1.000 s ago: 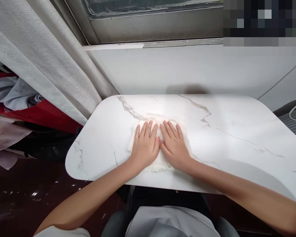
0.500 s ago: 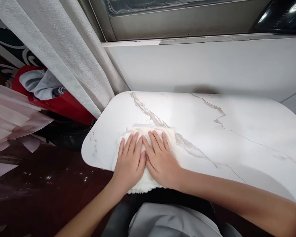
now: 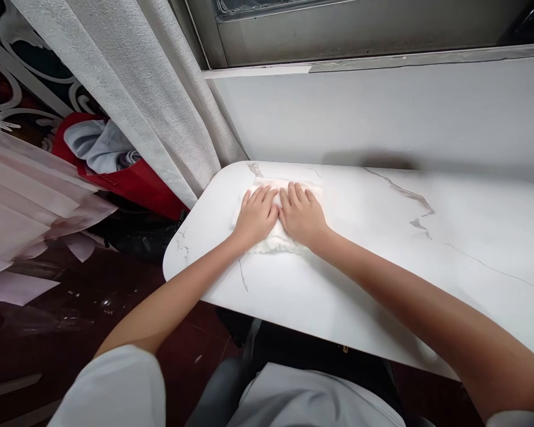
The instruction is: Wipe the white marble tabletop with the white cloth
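The left hand (image 3: pixel 256 218), the right hand (image 3: pixel 303 218) and the white cloth (image 3: pixel 279 242) have moved from the near edge of the veined surface (image 3: pixel 382 237) toward its far edge. The hands lie side by side, palms down — fingers extended, pressed on the cloth and not closed around it. The cloth rests flat beneath them, wholly on the surface, near the corner beside the grey curtain (image 3: pixel 169 89).
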Demonstrator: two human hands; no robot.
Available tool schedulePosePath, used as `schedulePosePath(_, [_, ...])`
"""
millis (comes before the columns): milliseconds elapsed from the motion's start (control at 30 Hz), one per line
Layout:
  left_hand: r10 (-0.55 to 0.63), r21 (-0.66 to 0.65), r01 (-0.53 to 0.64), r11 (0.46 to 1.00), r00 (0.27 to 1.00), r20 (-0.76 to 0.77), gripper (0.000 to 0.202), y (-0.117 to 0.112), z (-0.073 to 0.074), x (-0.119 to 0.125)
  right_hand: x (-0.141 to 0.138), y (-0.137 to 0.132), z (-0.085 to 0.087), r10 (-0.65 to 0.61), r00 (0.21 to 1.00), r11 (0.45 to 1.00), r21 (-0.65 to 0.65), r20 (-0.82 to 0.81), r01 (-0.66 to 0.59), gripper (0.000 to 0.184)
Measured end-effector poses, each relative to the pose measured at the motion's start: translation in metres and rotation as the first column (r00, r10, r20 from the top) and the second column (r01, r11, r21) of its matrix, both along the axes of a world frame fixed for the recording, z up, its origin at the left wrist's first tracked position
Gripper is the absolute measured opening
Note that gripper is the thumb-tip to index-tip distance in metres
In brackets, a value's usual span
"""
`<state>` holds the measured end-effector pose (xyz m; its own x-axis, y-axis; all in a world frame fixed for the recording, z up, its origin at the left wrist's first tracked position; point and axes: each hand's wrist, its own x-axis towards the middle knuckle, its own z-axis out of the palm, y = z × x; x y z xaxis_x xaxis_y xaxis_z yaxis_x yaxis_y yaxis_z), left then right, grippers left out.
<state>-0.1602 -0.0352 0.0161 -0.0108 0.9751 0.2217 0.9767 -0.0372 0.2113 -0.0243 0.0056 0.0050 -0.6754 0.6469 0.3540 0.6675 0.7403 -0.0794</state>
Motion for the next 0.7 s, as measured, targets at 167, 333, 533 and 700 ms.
schedulePosePath(167, [-0.075, 0.023, 0.074, 0.997, 0.996, 0.056, 0.043, 0.063, 0.001, -0.011, -0.022, 0.041, -0.002, -0.194, 0.981, 0.980, -0.047, -0.010, 0.193, 0.051])
schedulePosePath(333, [-0.061, 0.046, 0.057, 0.997, 0.995, 0.075, 0.042, 0.102, 0.001, -0.017, -0.024, 0.083, -0.007, -0.170, 0.982, 0.985, -0.037, -0.082, 0.167, 0.050])
schedulePosePath(533, [-0.136, 0.028, 0.135, 0.990, 0.989, 0.057, 0.044, 0.129, 0.002, -0.033, -0.037, 0.101, -0.008, -0.275, 0.957, 0.961, -0.045, -0.090, 0.272, 0.049])
schedulePosePath(700, [-0.158, 0.002, 0.158, 0.987, 0.987, 0.034, 0.046, 0.140, 0.000, -0.060, -0.062, 0.109, -0.008, -0.290, 0.947, 0.957, -0.049, -0.136, 0.286, 0.048])
